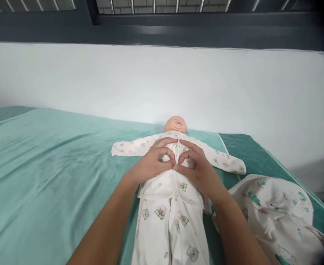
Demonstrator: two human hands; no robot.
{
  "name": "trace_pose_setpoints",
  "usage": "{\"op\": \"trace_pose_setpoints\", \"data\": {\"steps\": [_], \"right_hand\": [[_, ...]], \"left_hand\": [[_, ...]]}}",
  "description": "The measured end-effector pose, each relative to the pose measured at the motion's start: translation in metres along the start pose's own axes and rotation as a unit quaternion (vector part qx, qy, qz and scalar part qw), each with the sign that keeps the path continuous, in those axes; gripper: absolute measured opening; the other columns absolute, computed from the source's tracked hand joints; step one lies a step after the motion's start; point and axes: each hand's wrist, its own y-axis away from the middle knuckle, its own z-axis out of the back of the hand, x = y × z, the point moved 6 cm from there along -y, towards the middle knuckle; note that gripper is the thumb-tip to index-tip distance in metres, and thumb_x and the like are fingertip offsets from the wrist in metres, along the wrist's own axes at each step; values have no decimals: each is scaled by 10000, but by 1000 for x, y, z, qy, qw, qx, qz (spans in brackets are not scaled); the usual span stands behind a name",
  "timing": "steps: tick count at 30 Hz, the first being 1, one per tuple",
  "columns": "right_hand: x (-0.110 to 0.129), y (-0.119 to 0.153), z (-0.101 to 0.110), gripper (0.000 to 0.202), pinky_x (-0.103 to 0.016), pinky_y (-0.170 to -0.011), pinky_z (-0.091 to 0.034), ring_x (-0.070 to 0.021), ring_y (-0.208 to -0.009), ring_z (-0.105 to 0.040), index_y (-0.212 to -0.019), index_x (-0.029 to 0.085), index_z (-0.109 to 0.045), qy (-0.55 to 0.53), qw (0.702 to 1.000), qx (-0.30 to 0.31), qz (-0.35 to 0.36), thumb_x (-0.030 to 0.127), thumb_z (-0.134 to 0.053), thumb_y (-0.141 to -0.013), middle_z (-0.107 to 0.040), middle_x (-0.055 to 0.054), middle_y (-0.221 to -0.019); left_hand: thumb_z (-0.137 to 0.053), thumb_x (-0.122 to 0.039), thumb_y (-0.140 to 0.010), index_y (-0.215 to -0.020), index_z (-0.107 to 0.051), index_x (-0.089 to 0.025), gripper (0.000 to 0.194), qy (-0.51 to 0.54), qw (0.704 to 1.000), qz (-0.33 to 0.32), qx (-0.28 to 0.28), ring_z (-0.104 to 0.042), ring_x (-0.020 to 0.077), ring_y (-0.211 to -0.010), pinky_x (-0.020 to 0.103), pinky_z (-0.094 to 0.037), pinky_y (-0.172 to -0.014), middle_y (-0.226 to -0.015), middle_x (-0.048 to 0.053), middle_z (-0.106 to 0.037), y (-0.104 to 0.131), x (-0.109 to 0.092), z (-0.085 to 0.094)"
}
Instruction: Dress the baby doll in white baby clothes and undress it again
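A baby doll (175, 124) lies on its back on the bed, its head toward the wall. It is dressed in a white baby shirt (151, 184) printed with small bears, sleeves spread wide, and matching trousers (153, 224). At the middle of the chest my left hand (158, 158) pinches the shirt's front, thumb and fingertip together. Facing it, my right hand (193, 162) pinches the same spot, its fingertips almost touching the left ones. Thin white ties (178, 141) run down from the neckline between my hands. The exact bit of cloth or tie between the fingertips is hidden.
Beneath the doll spreads a light green bed sheet (68, 176), with a darker green quilted cover (239, 145) at right. A crumpled white printed cloth (278, 206) lies by my right forearm. Behind stand a white wall (151, 81) and a dark barred window frame (151, 31).
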Motion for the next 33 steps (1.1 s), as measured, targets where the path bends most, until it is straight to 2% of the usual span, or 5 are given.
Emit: {"op": "trace_pose_setpoints", "data": {"steps": [7, 15, 18, 28, 33], "right_hand": [[4, 2, -4, 193, -505, -1150, -270, -270, -1406, -344, -771, 267, -577, 3, 1000, -14, -20, 277, -769, -752, -447, 1, -1479], [-3, 0, -2, 237, -480, -1167, -237, -265, -1452, -275, -812, 267, -584, -26, 998, 31, -44, 324, -796, -724, -386, 24, -1522], [-6, 0, 0, 186, -454, -1181, -214, -234, -1463, -265, -874, 277, -592, -63, 996, 46, -49, 354, -740, -792, -369, 26, -1540], [-10, -1, 1, 112, -423, -1166, -237, -227, -1412, -367, -871, 286, -628, -97, 993, -6, -71, 377, -685, -838, -450, 32, -1496], [-9, -3, 2, 87, -419, -1148, -269, -250, -1370, -424, -785, 250, -651, -146, 984, -34, -97, 320, -695, -810, -521, 8, -1440]], "left_hand": [[-637, -257, -828, -773, -656, -226, 67, 23, 999, 13, 18, -291, 264, -1457, 406, -398, -1093, -1529, -26, -404, 0, 1, 1], [-646, -354, -863, -808, -713, -235, 146, 29, 999, 16, 14, -292, 264, -1460, 425, -288, -1181, -1531, -10, -404, -1, 2, 1], [-623, -380, -888, -863, -739, -255, 172, 20, 1000, 2, 6, -288, 257, -1462, 420, -271, -1195, -1525, -11, -420, -2, 3, 0], [-691, -340, -832, -952, -729, -302, 132, -15, 1000, -1, 17, -189, 268, -1500, 456, -258, -1200, -1556, -31, -372, 2, 6, 1], [-665, -329, -853, -861, -676, -236, 94, 103, 994, 7, -36, -348, 275, -1431, 433, -301, -1161, -1484, 39, -475, 0, 6, 5]]}}
